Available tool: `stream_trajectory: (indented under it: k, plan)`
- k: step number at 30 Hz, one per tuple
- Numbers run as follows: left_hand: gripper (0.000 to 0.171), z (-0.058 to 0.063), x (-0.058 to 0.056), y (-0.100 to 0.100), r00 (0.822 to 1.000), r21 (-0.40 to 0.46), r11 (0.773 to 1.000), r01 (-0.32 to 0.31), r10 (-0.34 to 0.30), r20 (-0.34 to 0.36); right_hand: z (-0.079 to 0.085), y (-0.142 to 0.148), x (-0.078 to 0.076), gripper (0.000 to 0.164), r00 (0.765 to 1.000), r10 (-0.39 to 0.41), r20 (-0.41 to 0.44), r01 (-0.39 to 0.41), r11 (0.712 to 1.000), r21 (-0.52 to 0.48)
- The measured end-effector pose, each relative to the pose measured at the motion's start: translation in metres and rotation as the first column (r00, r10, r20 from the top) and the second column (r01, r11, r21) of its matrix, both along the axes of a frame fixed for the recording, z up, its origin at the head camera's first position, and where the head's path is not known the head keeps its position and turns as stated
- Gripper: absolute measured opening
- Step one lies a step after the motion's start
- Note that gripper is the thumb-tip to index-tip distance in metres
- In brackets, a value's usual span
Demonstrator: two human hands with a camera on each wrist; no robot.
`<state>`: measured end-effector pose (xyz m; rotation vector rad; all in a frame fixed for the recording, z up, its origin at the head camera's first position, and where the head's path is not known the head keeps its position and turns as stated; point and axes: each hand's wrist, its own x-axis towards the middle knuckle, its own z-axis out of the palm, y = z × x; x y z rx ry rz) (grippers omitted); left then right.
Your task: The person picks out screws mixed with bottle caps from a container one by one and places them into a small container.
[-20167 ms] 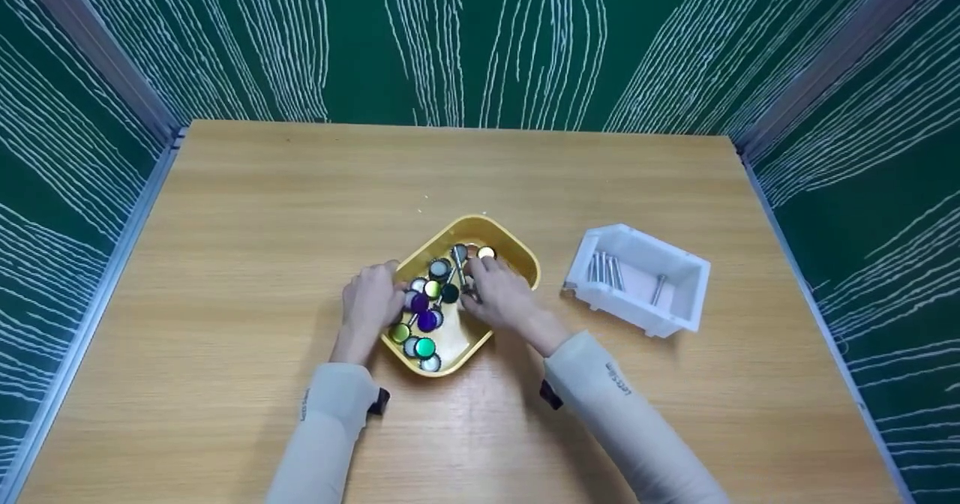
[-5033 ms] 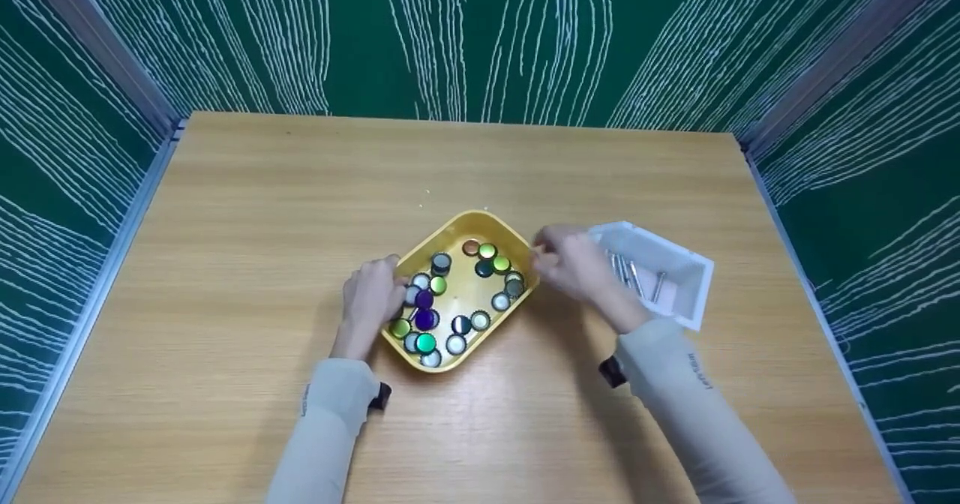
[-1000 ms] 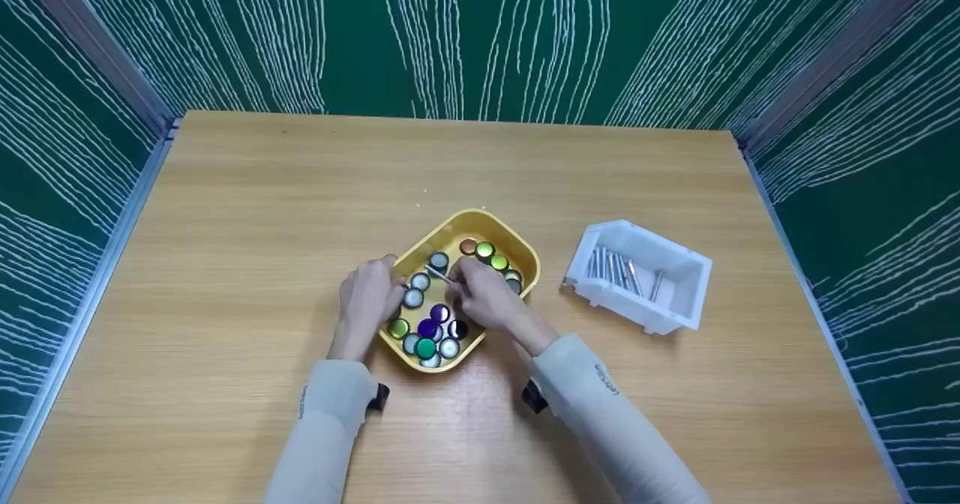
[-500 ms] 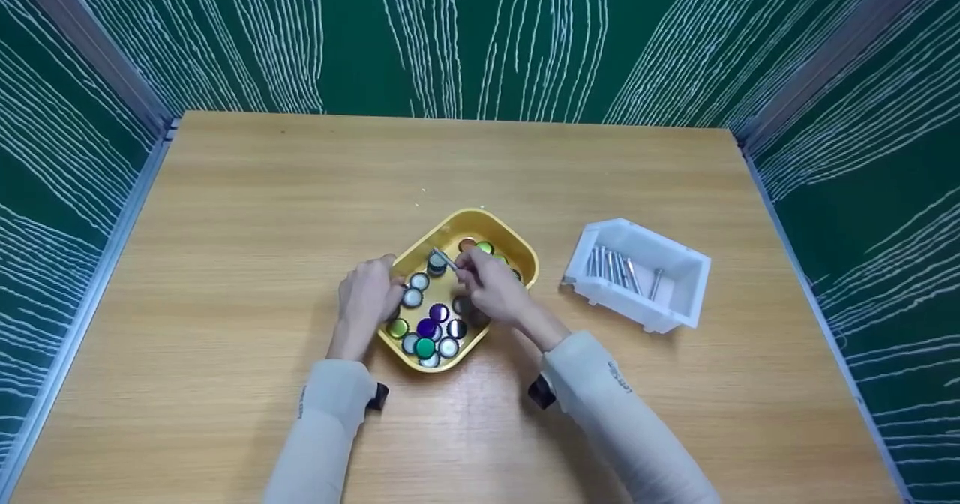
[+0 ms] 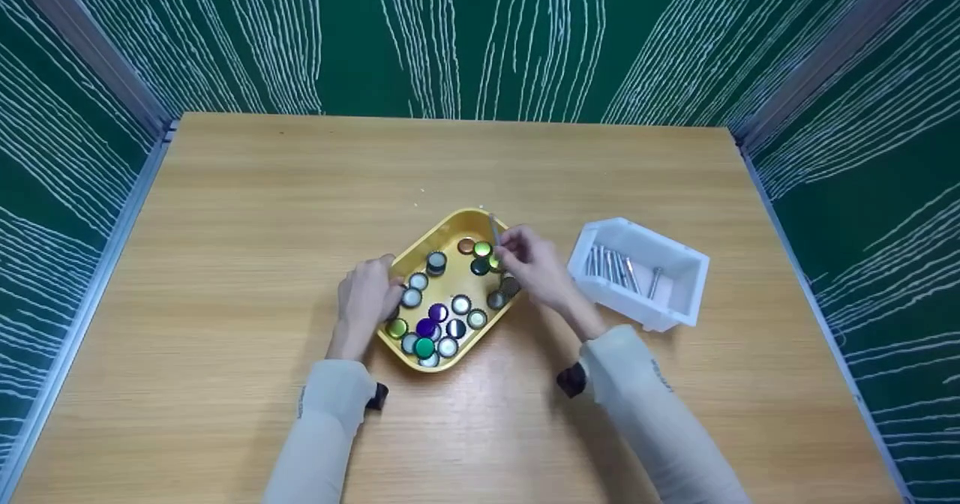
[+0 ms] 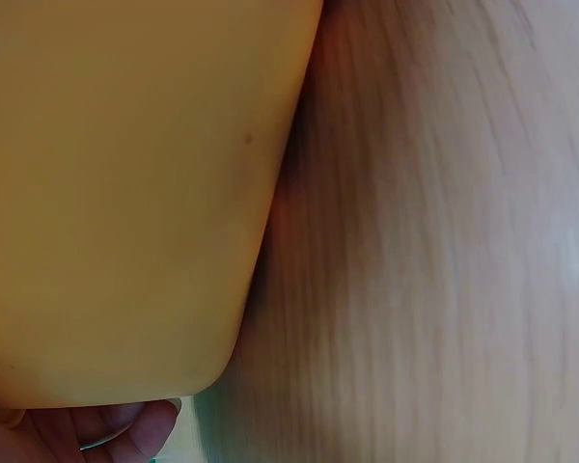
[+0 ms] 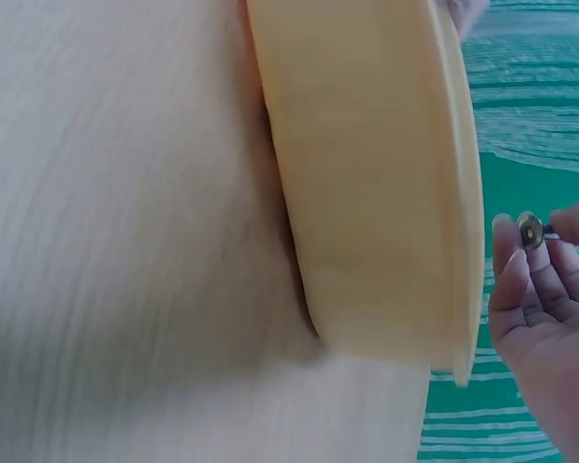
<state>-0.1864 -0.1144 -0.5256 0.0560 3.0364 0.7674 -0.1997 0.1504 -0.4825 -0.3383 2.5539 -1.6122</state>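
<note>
A yellow plastic tray (image 5: 469,279) holds several bottle caps (image 5: 424,327) in silver, purple, green, black and copper. My left hand (image 5: 365,294) grips its left rim; in the left wrist view the fingers (image 6: 145,434) show past the tray's edge. Over the right rim, my right hand (image 5: 541,270) pinches a slim silver bolt (image 5: 493,228) between thumb and fingertips, its shaft pointing away from me. The bolt's round end (image 7: 531,230) faces the right wrist camera, raised beside the tray wall (image 7: 367,174). Fingers of the left hand cover some caps.
To the right stands a white plastic bin (image 5: 688,294) with several silver bolts (image 5: 611,265) lying in it. Wooden table (image 5: 300,189) surrounds both containers. Green walls with white streaks (image 5: 427,39) rise at the back and sides.
My right hand has lifted the bolt from among the caps and carried it right, to the tray's right rim. Caps it covered now show. The left hand keeps its place.
</note>
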Motion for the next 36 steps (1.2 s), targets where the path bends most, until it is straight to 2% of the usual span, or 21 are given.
stream_trajectory:
  k: [5,11,15,19,25,29,36]
  plan:
    - [0.016,0.000,0.001,0.000,1.000,0.002,1.000,-0.003,0.003,-0.028,0.010,0.022,-0.002,0.021,0.997,-0.067,0.026,0.068,0.996,-0.050]
    - [0.018,0.002,0.000,0.001,1.000,0.009,1.000,-0.003,0.003,-0.012,0.016,0.054,-0.006,0.021,0.992,-0.123,0.013,0.123,0.985,-0.121]
    - [0.017,0.002,0.000,0.001,1.000,0.006,1.000,-0.002,0.002,0.000,0.021,0.077,-0.008,0.019,0.984,-0.180,0.002,0.179,0.978,-0.105]
    - [0.017,0.002,0.000,0.001,1.000,0.002,1.000,-0.004,0.004,0.002,0.024,0.100,-0.009,0.018,0.972,-0.236,0.000,0.236,0.971,-0.031]
    - [0.017,0.001,0.000,0.000,1.000,0.003,1.000,-0.006,0.006,0.012,0.022,0.134,-0.006,0.027,0.960,-0.282,-0.003,0.280,0.952,0.121]
    - [0.017,0.002,0.000,0.001,1.000,-0.008,1.000,-0.006,0.006,0.002,0.018,0.154,-0.002,0.028,0.950,-0.311,0.021,0.297,0.923,0.243]
    - [0.018,0.002,0.000,0.001,1.000,-0.009,1.000,-0.002,0.002,0.003,0.014,0.175,0.004,0.027,0.938,-0.335,0.086,0.274,0.872,0.406]
